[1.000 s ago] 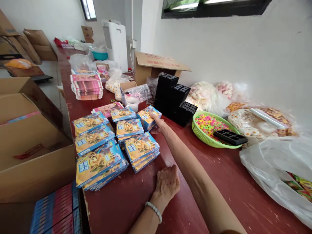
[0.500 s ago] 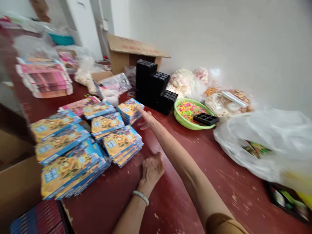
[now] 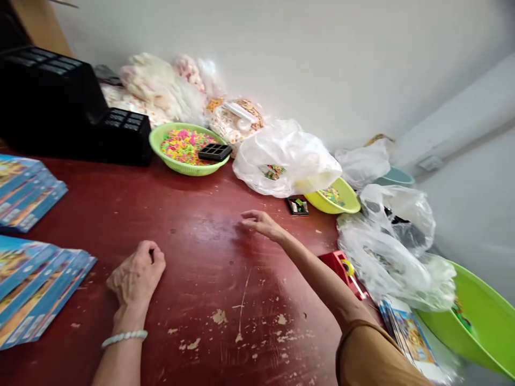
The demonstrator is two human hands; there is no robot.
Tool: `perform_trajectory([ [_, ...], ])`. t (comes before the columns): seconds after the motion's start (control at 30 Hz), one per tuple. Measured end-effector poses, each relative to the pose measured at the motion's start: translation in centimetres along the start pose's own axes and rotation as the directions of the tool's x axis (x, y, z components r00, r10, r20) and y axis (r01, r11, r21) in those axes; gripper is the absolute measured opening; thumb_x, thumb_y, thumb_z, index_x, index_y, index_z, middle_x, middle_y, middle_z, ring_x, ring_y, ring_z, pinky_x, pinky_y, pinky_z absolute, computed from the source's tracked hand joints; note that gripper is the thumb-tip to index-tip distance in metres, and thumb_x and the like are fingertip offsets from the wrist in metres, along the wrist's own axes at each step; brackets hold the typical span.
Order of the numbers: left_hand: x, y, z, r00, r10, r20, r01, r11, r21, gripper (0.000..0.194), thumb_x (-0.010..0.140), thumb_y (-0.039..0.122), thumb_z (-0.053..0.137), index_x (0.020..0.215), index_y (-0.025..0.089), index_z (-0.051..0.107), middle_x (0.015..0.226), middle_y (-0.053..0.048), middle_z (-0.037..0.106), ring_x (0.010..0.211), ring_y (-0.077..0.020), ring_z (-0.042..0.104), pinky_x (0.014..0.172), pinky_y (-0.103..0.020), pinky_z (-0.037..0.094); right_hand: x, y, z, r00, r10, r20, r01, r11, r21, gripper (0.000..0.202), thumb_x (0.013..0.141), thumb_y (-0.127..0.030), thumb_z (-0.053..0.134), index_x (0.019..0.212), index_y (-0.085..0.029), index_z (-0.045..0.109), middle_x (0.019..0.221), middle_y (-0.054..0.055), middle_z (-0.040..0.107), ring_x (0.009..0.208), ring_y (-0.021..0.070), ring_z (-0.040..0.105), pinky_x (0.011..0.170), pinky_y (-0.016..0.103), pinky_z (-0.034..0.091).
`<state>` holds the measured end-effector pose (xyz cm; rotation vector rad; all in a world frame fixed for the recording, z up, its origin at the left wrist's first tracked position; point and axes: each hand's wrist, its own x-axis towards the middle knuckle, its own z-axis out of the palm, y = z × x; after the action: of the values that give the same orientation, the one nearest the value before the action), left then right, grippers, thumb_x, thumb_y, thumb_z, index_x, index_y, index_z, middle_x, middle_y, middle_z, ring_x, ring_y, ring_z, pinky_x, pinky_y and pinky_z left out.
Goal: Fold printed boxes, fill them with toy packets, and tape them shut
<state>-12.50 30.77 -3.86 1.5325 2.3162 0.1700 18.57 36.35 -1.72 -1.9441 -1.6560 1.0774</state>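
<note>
My left hand (image 3: pixel 139 273), with a pale bead bracelet (image 3: pixel 124 338) at the wrist, rests on the dark red table (image 3: pixel 197 300). Its fingers are curled into a loose fist, and nothing shows in them. To its left lie stacks of blue and yellow printed boxes (image 3: pixel 40 289), partly cut off by the view's edge. Over the middle of the table, my right hand (image 3: pixel 262 224) is stretched out with its fingers apart and holds nothing. Beyond it sits a small black tray (image 3: pixel 298 206) with green and white pieces inside.
At the back are black tray stacks (image 3: pixel 124 136), a green basket (image 3: pixel 189 169) of colourful bits with a black tray (image 3: pixel 215 152) on top, and white plastic bags (image 3: pixel 289 155). On the right: a yellow bowl (image 3: pixel 348 198), red tape dispenser (image 3: pixel 336 262) and large green basin (image 3: pixel 486 321).
The view has swung to the right. My right hand has moved away from the small box stack at the left to the table's middle. My left hand stays curled on the table.
</note>
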Motion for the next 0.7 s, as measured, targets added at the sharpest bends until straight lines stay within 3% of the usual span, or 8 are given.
perform_trajectory([
  [0.07, -0.1, 0.3, -0.2, 1.000, -0.014, 0.003, 0.014, 1.000, -0.002, 0.039, 0.100, 0.042, 0.038, 0.118, 0.025, 0.069, 0.097, -0.013, 0.076, 0.090, -0.0381, 0.069, 0.064, -0.037, 0.039, -1.3, 3.5, -3.6, 0.974, 0.087, -0.207, -0.101, 0.993, -0.057, 0.043, 0.091, -0.030, 0.066, 0.132, -0.019, 0.067, 0.128, 0.011, 0.072, 0.110, 0.0240, 0.070, 0.100, 0.040, 0.056],
  [0.17, -0.3, 0.6, -0.4, 1.000, -0.013, -0.003, 0.013, 1.000, 0.000, 0.039, 0.099, 0.041, 0.039, 0.118, 0.024, 0.068, 0.098, -0.014, 0.076, 0.091, -0.0394, 0.069, 0.066, -0.039, 0.042, -1.7, 7.4, -7.2, 0.869, 0.188, -0.459, -0.271, 0.955, -0.121, 0.053, 0.087, -0.025, 0.062, 0.140, -0.017, 0.060, 0.145, 0.018, 0.059, 0.130, 0.0308, 0.061, 0.113, 0.046, 0.046],
  [0.23, -0.4, 0.7, -0.6, 1.000, -0.010, -0.008, 0.010, 1.000, 0.010, 0.040, 0.099, 0.041, 0.037, 0.119, 0.024, 0.067, 0.099, -0.014, 0.076, 0.092, -0.0398, 0.069, 0.067, -0.039, 0.042, -1.4, 9.1, -8.5, 0.801, 0.230, -0.552, -0.362, 0.921, -0.143, 0.060, 0.086, -0.022, 0.059, 0.145, -0.013, 0.056, 0.154, 0.022, 0.049, 0.138, 0.0340, 0.055, 0.117, 0.045, 0.042],
  [0.3, -0.5, 0.7, -0.7, 1.000, -0.011, -0.009, 0.012, 1.000, 0.023, 0.040, 0.100, 0.041, 0.037, 0.119, 0.024, 0.067, 0.099, -0.014, 0.076, 0.092, -0.0390, 0.070, 0.066, -0.039, 0.042, -1.0, 10.0, -9.0, 0.763, 0.254, -0.595, -0.424, 0.891, -0.163, 0.063, 0.085, -0.021, 0.058, 0.147, -0.011, 0.054, 0.157, 0.024, 0.043, 0.140, 0.0355, 0.054, 0.116, 0.043, 0.043],
  [0.43, -0.5, 0.4, -0.4, 1.000, 0.002, -0.031, -0.001, 1.000, 0.014, 0.037, 0.099, 0.040, 0.040, 0.116, 0.024, 0.069, 0.100, -0.015, 0.076, 0.090, -0.0363, 0.071, 0.065, -0.037, 0.043, -0.4, 10.4, -9.0, 0.754, 0.262, -0.603, -0.482, 0.843, -0.237, 0.060, 0.087, -0.021, 0.056, 0.146, -0.013, 0.057, 0.155, 0.023, 0.048, 0.137, 0.0376, 0.057, 0.113, 0.044, 0.046],
  [0.7, -0.2, -0.6, 0.5, 0.992, 0.090, -0.092, -0.092, 0.996, -0.016, 0.030, 0.101, 0.032, 0.041, 0.108, 0.023, 0.069, 0.104, -0.013, 0.078, 0.094, -0.0318, 0.073, 0.065, -0.033, 0.039, -0.3, 9.1, -9.3, 0.812, 0.226, -0.538, -0.495, 0.756, -0.429, 0.048, 0.093, -0.021, 0.051, 0.136, -0.010, 0.068, 0.143, 0.026, 0.061, 0.130, 0.0357, 0.063, 0.108, 0.044, 0.049],
])
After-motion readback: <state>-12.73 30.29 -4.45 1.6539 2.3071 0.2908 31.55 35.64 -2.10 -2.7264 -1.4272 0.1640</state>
